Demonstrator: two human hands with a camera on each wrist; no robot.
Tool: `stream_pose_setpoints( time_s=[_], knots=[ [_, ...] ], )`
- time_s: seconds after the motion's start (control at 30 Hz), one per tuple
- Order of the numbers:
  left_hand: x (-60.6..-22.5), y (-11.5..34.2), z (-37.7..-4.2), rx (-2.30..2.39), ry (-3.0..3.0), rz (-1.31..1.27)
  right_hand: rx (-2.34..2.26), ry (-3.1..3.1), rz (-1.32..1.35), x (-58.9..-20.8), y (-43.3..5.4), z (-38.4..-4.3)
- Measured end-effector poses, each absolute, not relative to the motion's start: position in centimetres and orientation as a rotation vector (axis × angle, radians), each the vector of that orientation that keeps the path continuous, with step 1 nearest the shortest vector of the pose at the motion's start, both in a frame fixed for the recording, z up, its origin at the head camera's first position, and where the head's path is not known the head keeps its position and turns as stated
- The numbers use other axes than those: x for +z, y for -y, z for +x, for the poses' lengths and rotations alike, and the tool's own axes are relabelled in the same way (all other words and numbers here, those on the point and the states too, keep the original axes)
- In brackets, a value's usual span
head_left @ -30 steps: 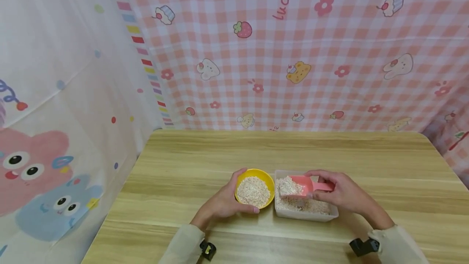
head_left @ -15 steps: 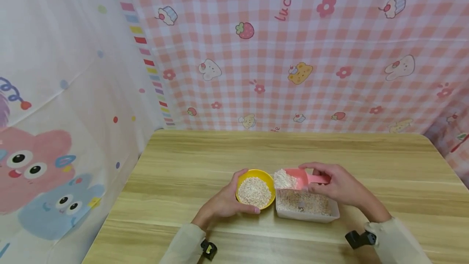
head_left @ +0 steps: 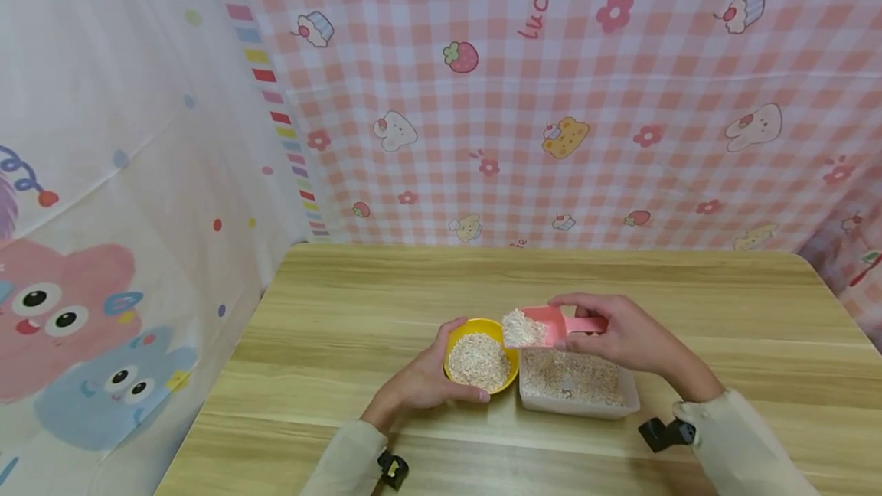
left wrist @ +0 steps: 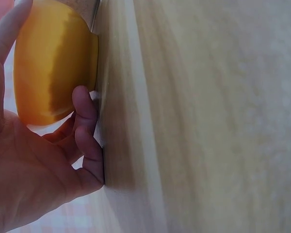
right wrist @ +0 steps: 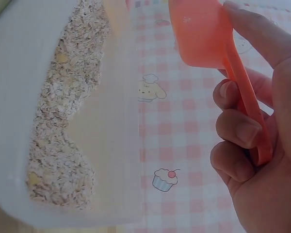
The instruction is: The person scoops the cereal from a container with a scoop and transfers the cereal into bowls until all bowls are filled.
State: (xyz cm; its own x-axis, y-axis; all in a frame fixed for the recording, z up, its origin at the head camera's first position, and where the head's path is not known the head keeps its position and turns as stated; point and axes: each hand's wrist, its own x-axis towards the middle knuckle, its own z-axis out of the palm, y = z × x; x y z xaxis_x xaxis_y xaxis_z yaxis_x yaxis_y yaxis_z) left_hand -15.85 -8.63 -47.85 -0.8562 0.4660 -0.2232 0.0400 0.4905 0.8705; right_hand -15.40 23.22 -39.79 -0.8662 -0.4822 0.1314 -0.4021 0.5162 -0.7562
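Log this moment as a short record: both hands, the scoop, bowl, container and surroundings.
Left hand: curled round yellow bowl
Right hand: grips pink scoop by its handle
Scoop: loaded with pale flakes, front edge overlapping bowl's rim in head view
Bowl: holds more flakes
Container: translucent white box, right of bowl, flakes inside
Surface: wood-grain table
Backdrop: pink checked cloth with cartoon prints

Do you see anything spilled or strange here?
Nothing stands out: the left hand holds the upright yellow bowl, the container sits beside it, the right hand grips the pink scoop of flakes, and none show spilled on the table.
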Motion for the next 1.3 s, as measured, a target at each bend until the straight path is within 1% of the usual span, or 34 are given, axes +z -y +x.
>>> stream_pose_setpoints(
  time_s=[0.7,1.07,1.3],
  knots=[
    [-47.5,8.6,-15.9,1.346,-2.297,0.439,-1.061,-2.735,-0.846,-38.8,-22.2,-16.1],
    [-47.5,8.6,-15.9,1.357,-2.28,0.425,-0.762,-2.911,-0.929,-38.2,-21.3,-16.1],
    [-47.8,8.6,-15.9,1.34,-2.297,0.442,-0.683,-2.941,-0.957,-38.0,-21.0,-15.9]
  ],
)
